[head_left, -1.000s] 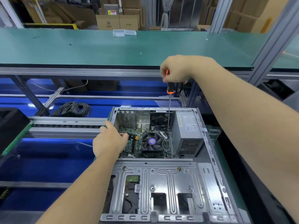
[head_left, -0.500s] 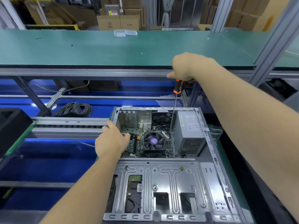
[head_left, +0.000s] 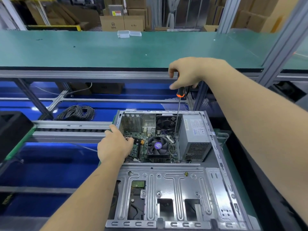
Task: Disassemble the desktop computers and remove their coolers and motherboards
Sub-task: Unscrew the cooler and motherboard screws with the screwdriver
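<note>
Two hands are at work inside an open desktop case (head_left: 175, 194) that lies on its side on the conveyor line below the green counter (head_left: 100, 49). The right hand (head_left: 188, 74) grips the orange-and-black handle of a long screwdriver (head_left: 178, 110), whose thin shaft runs down into the gap between the CPU cooler (head_left: 158, 146) and the grey power supply (head_left: 194, 137); the tip is hidden, so I cannot tell which screw it meets. The left hand (head_left: 114, 146) rests on the left part of the green motherboard (head_left: 138, 147), fingers curled down among the black cables there, though whether they pinch anything is not clear.

The cooler, a fan on a finned metal block, is likely stiff and fairly heavy for its size. Its fins look thin and sharp, so the safest hold is probably on the fan frame's outer edges, lifting straight up once its screws are out.

The motherboard is likely light but brittle, and it flexes; it is best taken by its bare edges, not by components or connectors. Cables still plugged in could snag it. The steel case looks rigid, with thin stamped edges that could cut a finger.
</note>
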`<state>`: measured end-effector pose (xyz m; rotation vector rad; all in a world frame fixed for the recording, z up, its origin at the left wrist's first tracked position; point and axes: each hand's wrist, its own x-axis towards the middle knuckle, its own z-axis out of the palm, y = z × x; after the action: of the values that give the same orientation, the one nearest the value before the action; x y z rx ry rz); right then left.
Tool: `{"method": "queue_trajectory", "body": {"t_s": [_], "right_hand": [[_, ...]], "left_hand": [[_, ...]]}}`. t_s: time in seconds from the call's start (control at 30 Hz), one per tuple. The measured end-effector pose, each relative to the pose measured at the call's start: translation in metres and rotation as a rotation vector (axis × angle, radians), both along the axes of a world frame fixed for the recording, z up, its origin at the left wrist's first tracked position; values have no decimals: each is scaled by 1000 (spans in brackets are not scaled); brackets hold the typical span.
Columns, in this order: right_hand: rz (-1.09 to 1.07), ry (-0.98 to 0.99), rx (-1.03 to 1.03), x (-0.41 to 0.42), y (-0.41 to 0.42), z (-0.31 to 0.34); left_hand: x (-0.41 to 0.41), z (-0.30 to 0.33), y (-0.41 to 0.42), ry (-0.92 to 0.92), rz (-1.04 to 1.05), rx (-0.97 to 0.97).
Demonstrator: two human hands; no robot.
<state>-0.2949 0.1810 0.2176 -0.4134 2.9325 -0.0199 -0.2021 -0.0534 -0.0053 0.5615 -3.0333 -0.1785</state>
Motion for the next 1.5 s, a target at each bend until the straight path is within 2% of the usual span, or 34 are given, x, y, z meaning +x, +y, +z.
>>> {"method": "queue_trajectory", "body": {"t_s": [0.07, 0.13, 0.27, 0.37, 0.4, 0.5, 0.57, 0.63, 0.7, 0.8, 0.87, 0.97, 1.07, 1.13, 1.27, 1.4, 1.5], "right_hand": [[-78, 106, 83, -2, 1, -4], [-14, 166, 84, -5, 2, -6], [110, 9, -59, 2, 0, 1], [-55, 106, 51, 2, -1, -4], [-51, 155, 66, 1, -2, -5], [37, 39, -17, -2, -2, 0], [11, -32, -32, 0, -3, 4], [-65, 44, 25, -1, -2, 0], [-43, 161, 80, -5, -1, -4], [29, 7, -45, -5, 0, -1], [-43, -53, -33, -3, 1, 2], [-81, 129, 87, -7, 5, -3], [9, 50, -16, -8, 6, -2], [-4, -17, -37, -7, 6, 0], [-36, 156, 11, -9, 8, -10], [102, 126, -137, -6, 8, -12], [94, 161, -192, -9, 5, -20]], "left_hand": [[0, 0, 0, 0, -1, 1], [0, 0, 0, 2, -2, 3], [-1, 0, 0, 0, -2, 0], [0, 0, 0, 2, -4, 2], [0, 0, 0, 6, -6, 5], [0, 0, 0, 12, -7, 7], [0, 0, -1, 9, -6, 6], [0, 0, 0, 10, -5, 9], [0, 0, 0, 13, -2, 11], [-1, -1, -1, 10, -8, 7], [-1, -1, -1, 2, -5, 8], [0, -1, -1, 3, -7, 10], [-1, -2, -1, 3, -7, 13], [-1, -1, -2, -3, -5, 10], [0, 0, 0, 3, 1, 29], [0, 1, 0, 40, 13, 83], [1, 2, 0, 65, 24, 103]]}}
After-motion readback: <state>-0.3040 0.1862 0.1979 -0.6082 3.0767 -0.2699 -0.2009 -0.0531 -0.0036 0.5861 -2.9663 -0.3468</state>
